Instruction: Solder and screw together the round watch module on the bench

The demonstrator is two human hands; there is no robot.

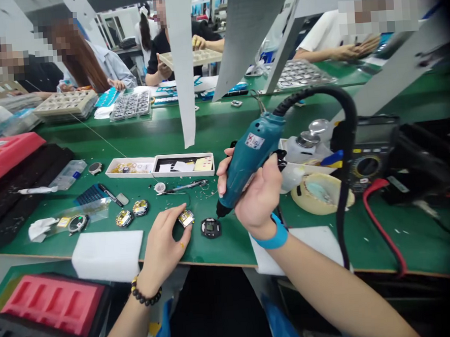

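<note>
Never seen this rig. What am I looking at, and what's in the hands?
This is one view from a camera worn on a person's head, looking down at their own bare hands over a green workbench. The right hand grips a teal rotary tool with a black cable. The left hand holds a small round gold-coloured module. Similar modules lie nearby, along with a dark round part and a white foam block. Co-workers sit across the bench with trays.
</note>
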